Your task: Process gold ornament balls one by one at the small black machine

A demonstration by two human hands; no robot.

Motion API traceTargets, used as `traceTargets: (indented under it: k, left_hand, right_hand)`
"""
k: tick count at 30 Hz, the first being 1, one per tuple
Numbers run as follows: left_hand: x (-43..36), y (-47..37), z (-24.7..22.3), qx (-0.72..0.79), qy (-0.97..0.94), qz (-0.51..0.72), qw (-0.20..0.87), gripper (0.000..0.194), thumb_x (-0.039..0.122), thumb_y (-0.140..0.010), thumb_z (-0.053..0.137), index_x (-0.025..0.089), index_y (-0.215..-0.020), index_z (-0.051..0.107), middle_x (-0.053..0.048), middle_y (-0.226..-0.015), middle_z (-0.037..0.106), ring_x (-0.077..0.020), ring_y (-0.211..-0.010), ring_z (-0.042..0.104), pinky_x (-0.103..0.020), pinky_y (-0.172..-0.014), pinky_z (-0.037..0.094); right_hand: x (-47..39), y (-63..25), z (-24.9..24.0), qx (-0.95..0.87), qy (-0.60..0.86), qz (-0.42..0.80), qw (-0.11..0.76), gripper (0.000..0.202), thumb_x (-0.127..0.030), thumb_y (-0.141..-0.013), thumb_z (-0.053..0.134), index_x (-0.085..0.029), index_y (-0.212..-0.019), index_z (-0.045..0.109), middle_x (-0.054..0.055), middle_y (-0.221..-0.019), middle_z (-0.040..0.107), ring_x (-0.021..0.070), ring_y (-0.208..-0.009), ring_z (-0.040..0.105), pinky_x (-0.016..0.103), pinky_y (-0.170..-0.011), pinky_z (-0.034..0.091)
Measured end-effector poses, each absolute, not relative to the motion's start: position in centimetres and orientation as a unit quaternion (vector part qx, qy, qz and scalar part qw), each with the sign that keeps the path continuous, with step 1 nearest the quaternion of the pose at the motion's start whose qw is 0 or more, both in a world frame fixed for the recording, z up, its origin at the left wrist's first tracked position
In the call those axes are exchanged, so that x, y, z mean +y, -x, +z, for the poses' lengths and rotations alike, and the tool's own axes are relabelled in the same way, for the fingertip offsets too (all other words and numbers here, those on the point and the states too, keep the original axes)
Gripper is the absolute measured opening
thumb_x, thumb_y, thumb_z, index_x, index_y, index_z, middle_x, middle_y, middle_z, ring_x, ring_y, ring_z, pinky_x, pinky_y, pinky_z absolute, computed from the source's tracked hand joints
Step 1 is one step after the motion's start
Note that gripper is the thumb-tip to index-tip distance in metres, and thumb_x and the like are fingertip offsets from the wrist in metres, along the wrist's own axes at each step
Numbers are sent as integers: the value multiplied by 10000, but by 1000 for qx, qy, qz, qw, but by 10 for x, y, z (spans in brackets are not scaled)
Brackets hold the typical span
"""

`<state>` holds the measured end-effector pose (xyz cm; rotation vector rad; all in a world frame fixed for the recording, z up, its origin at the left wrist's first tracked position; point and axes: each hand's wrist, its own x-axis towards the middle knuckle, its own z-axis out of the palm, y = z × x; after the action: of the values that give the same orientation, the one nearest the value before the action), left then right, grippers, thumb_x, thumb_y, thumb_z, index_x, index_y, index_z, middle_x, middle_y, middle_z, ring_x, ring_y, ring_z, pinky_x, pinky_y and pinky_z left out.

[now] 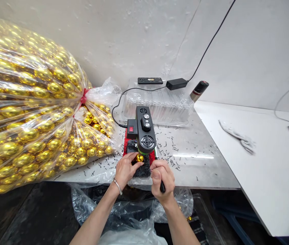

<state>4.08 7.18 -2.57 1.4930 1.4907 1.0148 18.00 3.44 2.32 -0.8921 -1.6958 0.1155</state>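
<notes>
My left hand [126, 168] pinches a shiny gold ball [139, 158] between thumb and fingers, just beneath the near end of a small black bench machine [146, 131]. A silver bracelet circles the left wrist. My right hand [162, 178] is wrapped round the black-gripped lever handle [162, 187] on the machine's right side. The machine has round vents, knobs on top and a side box with a red switch [131, 129]. Under it lies a red mat [152, 157] with a black base. The ball's underside is partly hidden by my fingers.
Big clear bags of gold balls [32, 112] fill the left side. Behind the machine are clear plastic trays [157, 105] bearing a phone [150, 80] and a power adapter [177, 83]. Black scraps litter the table. A spray can [199, 91] and gloves [238, 137] are rightward; an open plastic bag [88, 207] hangs below.
</notes>
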Motion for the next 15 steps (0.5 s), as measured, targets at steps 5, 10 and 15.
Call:
traceTargets:
  k: [5, 10, 15]
  left_hand:
    - [72, -41, -26, 590, -617, 382, 352, 145, 286, -696, 755, 239, -830, 731, -73, -949, 697, -282, -945, 607, -357, -877, 445]
    - [73, -40, -25, 578, -613, 396, 366, 112, 275, -692, 753, 241, -796, 731, -67, -906, 696, -286, -936, 576, -374, -896, 426]
    - [73, -39, -24, 568, -584, 414, 407, 127, 278, -669, 760, 251, -791, 736, -68, -918, 699, -302, -959, 549, -396, -942, 391]
  right_hand:
    - [40, -181, 1, -737, 353, 1, 577, 228, -169, -932, 348, -198, -741, 469, 27, -730, 530, 139, -673, 522, 308, -616, 449]
    - [46, -178, -13, -716, 342, -28, 608, 249, -200, -950, 328, -203, -738, 459, 18, -734, 534, 136, -651, 509, 338, -641, 438]
    - [49, -176, -26, -707, 340, -33, 619, 267, -216, -959, 317, -204, -736, 464, 7, -735, 526, 132, -646, 533, 351, -669, 455]
